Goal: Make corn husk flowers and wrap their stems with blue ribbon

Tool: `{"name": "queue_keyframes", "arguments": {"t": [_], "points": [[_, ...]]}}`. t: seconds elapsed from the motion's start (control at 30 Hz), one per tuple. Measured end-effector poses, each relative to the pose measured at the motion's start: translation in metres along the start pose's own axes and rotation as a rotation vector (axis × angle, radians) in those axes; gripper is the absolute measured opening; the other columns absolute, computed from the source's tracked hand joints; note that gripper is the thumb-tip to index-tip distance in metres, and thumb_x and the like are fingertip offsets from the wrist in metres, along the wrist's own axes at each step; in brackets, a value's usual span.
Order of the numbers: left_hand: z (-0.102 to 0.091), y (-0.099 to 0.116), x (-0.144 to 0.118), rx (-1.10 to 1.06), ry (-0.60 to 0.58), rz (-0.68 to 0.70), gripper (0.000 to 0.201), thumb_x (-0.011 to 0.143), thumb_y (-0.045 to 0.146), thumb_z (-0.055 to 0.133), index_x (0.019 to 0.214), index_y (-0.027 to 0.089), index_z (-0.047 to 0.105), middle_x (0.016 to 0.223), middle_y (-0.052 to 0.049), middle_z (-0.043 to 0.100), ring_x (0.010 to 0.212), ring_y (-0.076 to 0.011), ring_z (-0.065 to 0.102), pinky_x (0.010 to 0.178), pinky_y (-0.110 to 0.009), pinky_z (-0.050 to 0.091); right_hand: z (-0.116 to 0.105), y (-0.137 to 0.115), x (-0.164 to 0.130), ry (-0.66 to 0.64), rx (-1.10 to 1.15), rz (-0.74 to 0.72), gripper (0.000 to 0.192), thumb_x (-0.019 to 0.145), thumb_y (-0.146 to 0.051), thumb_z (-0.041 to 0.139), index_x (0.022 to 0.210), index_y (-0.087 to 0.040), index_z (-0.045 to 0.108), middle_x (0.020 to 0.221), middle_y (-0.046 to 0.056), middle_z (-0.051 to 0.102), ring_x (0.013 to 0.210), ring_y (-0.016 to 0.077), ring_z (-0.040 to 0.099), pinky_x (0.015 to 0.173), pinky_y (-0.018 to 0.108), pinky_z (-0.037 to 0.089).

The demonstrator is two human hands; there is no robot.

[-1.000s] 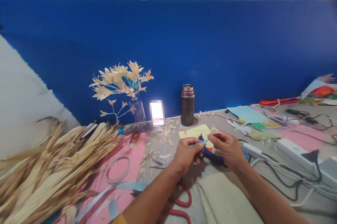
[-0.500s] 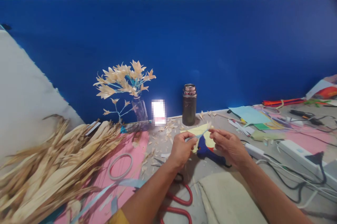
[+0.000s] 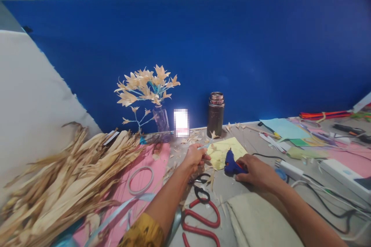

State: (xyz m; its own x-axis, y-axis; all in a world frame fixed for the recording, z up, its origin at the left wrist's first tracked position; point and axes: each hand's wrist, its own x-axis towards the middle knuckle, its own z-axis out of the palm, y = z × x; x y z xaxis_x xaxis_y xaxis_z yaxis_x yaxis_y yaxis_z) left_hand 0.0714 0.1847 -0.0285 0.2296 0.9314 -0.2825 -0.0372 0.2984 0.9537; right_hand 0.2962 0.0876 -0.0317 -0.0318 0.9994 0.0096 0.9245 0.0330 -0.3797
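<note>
My left hand (image 3: pixel 198 157) is closed, pinching the thin light-blue stem of a small husk flower (image 3: pixel 213 135). Its pale petals point away from me, over the edge of a yellow paper sheet (image 3: pixel 239 144). To the right, my right hand (image 3: pixel 256 169) has its fingers round the handle of a blue glue gun (image 3: pixel 231 162), whose nozzle points up over the paper. Below my left hand lie black-handled scissors (image 3: pixel 202 193) and a larger pair with red handles (image 3: pixel 201 222).
Dried corn husks (image 3: pixel 72 177) cover the left, beside pink paper (image 3: pixel 162 158) with a tape ring (image 3: pixel 140 180). A vase (image 3: pixel 161 123) of husk flowers and an uncapped dark flask (image 3: pixel 216 117) stand by the blue partition (image 3: pixel 203 46). Power strips (image 3: pixel 344 175) and cables lie right; folded cloth (image 3: pixel 257 216) is in front.
My right hand has left the flower's stem and come down onto the glue gun. My left hand keeps the flower. The view has shifted a little, so things appear further right.
</note>
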Motion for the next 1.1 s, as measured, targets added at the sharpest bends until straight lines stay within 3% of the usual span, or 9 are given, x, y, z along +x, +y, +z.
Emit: {"name": "queue_keyframes", "arguments": {"t": [0.13,0.3,0.4,0.5,0.6,0.77,1.1], "points": [[-0.001,-0.005,0.001,0.017,-0.011,-0.034,0.024,0.078,0.026,0.073,0.086,0.017,0.053,0.058,0.0,0.062,0.047,-0.0117,0.062,0.039,-0.014,0.017,-0.007,0.005,0.001,0.012,0.097,0.016,0.023,0.073,-0.037,0.069,0.088,-0.021,0.074,0.094,0.008,0.072,0.082,0.0246,0.064,0.068,0.031,0.039],[-0.001,-0.01,-0.002,0.043,-0.023,-0.074,0.023,0.081,0.031,0.07,0.088,0.017,0.053,0.051,-0.003,0.066,0.028,-0.0056,0.039,0.038,-0.015,0.018,-0.029,0.024,0.003,0.152,0.501,0.137,0.025,0.074,-0.045,0.066,0.079,-0.021,0.074,0.071,0.003,0.07,0.067,0.022,0.061,0.06,0.031,0.041],[-0.001,-0.009,-0.002,0.026,0.003,-0.061,0.026,0.078,0.033,0.072,0.084,0.018,0.051,0.051,-0.002,0.065,0.028,-0.0048,0.036,0.038,-0.016,0.017,-0.037,0.033,0.002,0.237,0.783,0.26,0.032,0.077,-0.052,0.066,0.079,-0.02,0.073,0.067,0.004,0.068,0.062,0.0205,0.059,0.056,0.03,0.042],[0.0,-0.008,-0.002,-0.005,0.076,0.008,0.022,0.077,0.03,0.069,0.079,0.019,0.051,0.048,0.003,0.058,0.03,-0.0042,0.034,0.038,-0.016,0.018,-0.037,0.027,-0.001,0.197,0.987,0.206,0.044,0.08,-0.059,0.065,0.09,-0.018,0.074,0.067,0.004,0.067,0.06,0.0178,0.057,0.053,0.027,0.04],[0.004,-0.007,-0.004,-0.022,0.13,0.086,0.019,0.075,0.027,0.069,0.072,0.018,0.052,0.044,0.006,0.05,0.031,-0.0041,0.033,0.038,-0.017,0.02,-0.028,0.008,-0.004,0.127,0.949,0.083,0.055,0.076,-0.068,0.066,0.087,-0.015,0.075,0.061,0.002,0.061,0.055,0.0145,0.051,0.05,0.026,0.036],[0.013,-0.008,-0.011,-0.025,0.147,0.158,0.012,0.072,0.02,0.067,0.067,0.017,0.057,0.041,0.006,0.047,0.032,-0.0052,0.035,0.038,-0.018,0.025,-0.013,-0.02,-0.008,0.07,0.838,0.026,0.061,0.07,-0.074,0.066,0.08,-0.015,0.075,0.058,0.001,0.057,0.051,0.0139,0.048,0.048,0.026,0.036],[0.021,-0.004,-0.021,-0.036,0.113,0.155,0.014,0.07,0.018,0.067,0.062,0.017,0.056,0.039,0.006,0.046,0.031,-0.0052,0.035,0.038,-0.018,0.026,-0.008,-0.021,-0.007,0.059,0.738,-0.012,0.059,0.078,-0.074,0.057,0.078,-0.016,0.071,0.059,0.001,0.055,0.051,0.0144,0.048,0.048,0.027,0.036]]}}
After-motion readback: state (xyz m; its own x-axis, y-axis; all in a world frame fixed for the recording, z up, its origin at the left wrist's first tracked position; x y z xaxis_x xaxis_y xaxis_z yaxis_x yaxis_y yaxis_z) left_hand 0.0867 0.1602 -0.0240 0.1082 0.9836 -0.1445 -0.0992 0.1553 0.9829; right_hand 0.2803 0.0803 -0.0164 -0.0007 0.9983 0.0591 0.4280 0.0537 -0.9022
